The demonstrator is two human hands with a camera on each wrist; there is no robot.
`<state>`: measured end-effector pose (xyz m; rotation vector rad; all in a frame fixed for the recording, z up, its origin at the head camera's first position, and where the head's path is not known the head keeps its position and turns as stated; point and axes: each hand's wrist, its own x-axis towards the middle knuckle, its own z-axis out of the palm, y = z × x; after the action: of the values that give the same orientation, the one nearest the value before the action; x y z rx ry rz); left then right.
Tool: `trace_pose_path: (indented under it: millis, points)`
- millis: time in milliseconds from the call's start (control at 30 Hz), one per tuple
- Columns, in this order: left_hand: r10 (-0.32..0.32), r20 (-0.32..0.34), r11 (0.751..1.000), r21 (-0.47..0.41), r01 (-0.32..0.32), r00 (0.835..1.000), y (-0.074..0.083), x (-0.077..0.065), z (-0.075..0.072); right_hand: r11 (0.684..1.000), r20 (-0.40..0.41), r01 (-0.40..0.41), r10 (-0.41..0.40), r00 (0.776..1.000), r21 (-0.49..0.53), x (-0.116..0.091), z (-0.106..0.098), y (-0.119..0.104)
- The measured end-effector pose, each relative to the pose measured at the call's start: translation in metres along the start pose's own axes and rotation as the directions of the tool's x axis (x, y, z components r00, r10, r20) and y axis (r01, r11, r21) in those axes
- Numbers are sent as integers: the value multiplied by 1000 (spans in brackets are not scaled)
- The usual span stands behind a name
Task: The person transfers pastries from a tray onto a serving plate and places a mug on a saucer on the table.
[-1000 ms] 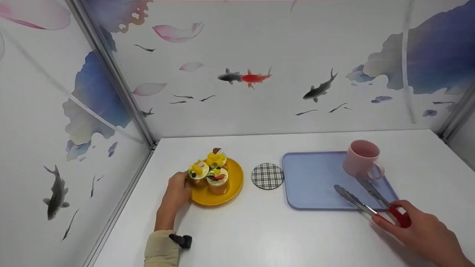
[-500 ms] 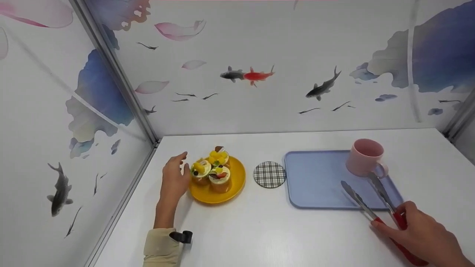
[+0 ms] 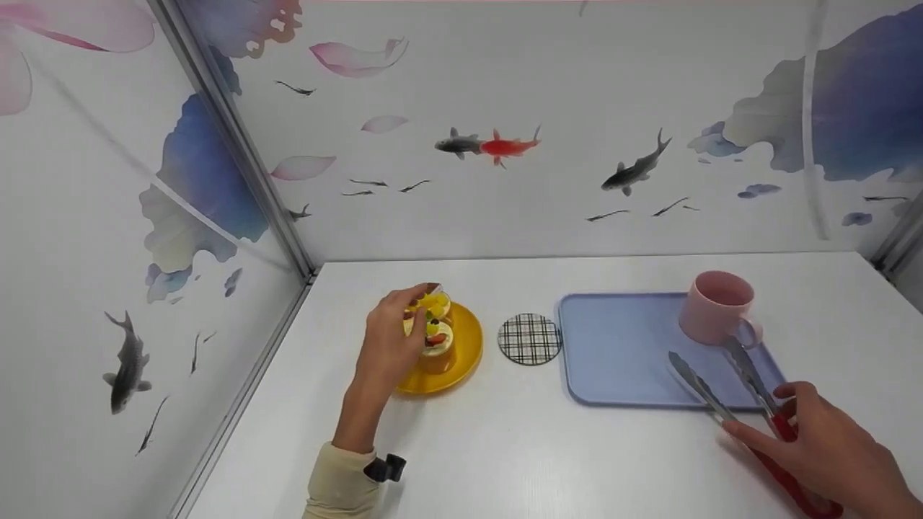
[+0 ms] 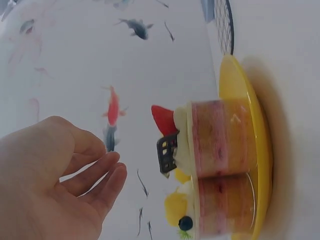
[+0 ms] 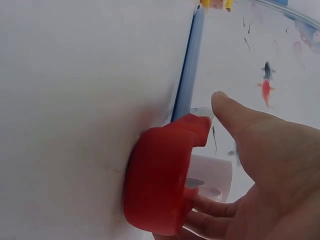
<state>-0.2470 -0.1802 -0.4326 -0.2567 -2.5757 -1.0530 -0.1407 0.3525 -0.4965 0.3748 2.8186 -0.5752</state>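
Note:
My left hand hovers over a yellow plate of small layered fruit cakes, partly hiding them in the head view. The left wrist view shows this hand's bent fingers apart from the cake cups, with nothing between them. Red-handled metal tongs lie with spread arms, their tips over the blue tray. My right hand is at their handles. In the right wrist view its thumb stands off the red handle, while the other fingers are partly hidden behind it.
A pink mug stands at the back right of the tray, close to one tong tip. Between plate and tray lies a round checked coaster. White panels printed with fish border the table at the back and left.
My left hand has left the plate's left rim, risen and moved right over the cakes. The tongs' handles have come down towards the table's front, and the right hand's grip has loosened.

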Motion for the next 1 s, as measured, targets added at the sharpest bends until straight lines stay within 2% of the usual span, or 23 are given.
trace_pose_path:
  millis: [167, 433, 700, 1000]
  points:
    - [60, 99, 998, -21, -58, 993, 15, -4, 20, 1000, -43, 16, -15, 999, 14, 3, -10, 1]
    - [135, 231, 990, 0, -139, 964, 26, -8, 49, 994, -171, 102, -96, 981, 24, 10, -27, -2]
    - [67, 337, 993, 67, -94, 939, 32, -14, 73, 979, -253, 194, -172, 952, 65, 24, -36, -7]
    - [51, 396, 993, 80, -90, 917, 32, -11, 96, 941, -380, 314, -247, 891, 125, 51, -38, -10]
